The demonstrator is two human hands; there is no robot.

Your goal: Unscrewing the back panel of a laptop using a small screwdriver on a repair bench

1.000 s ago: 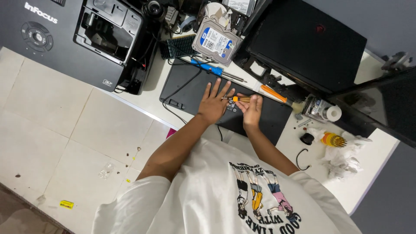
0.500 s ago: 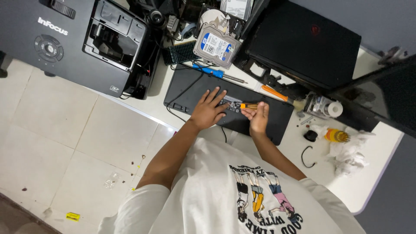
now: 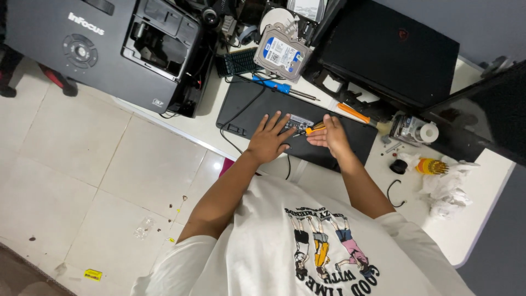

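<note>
Left hand (image 3: 269, 140): fingers spread, flat on black upturned laptop base (image 3: 257, 112). Right hand (image 3: 327, 137): closed around small orange-handled screwdriver (image 3: 308, 131).

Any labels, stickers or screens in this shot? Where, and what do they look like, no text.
Hard drive label: top centre on the silver drive, rectangular, white and blue.
Sticker: on the black laptop base, between the left hand and right hand, small pale rectangle.
Floor tag: bottom left, small yellow rectangle.

A black projector (image 3: 109, 49) sits at ten o'clock. A bare hard drive (image 3: 282, 53) lies at twelve, a closed black laptop (image 3: 392, 52) at one, crumpled tissue (image 3: 446, 189) at three.
</note>
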